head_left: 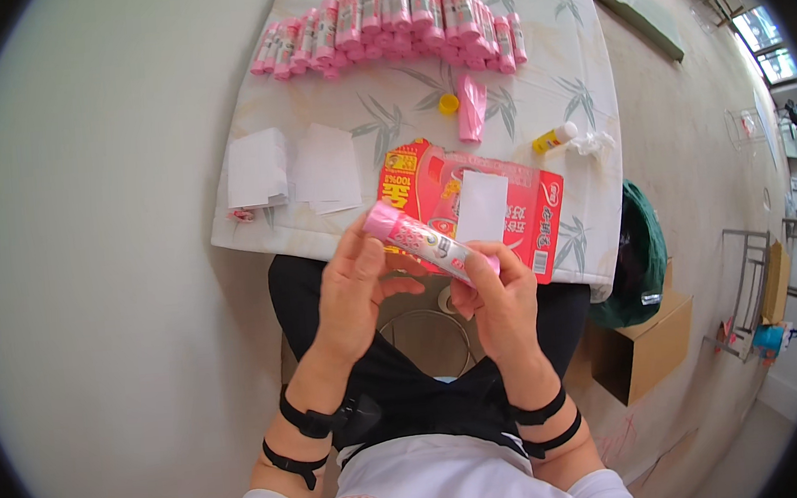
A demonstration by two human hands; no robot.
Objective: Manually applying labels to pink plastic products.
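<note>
Between my two hands, over the table's near edge, a labelled roll of pink plastic bags is held at a slant, its left end higher in the picture. My left hand has its thumb and index finger at the upper left end, with the other fingers curved loosely below. At the lower right end, my right hand pinches the roll between thumb and fingers. Under the roll lies a red printed cardboard sheet, bearing a blank white paper slip.
Many labelled pink rolls are piled at the table's far side. Nearer are an unlabelled pink roll, a yellow cap, a glue stick, crumpled tissue and white paper stacks. A cardboard box stands right of the table.
</note>
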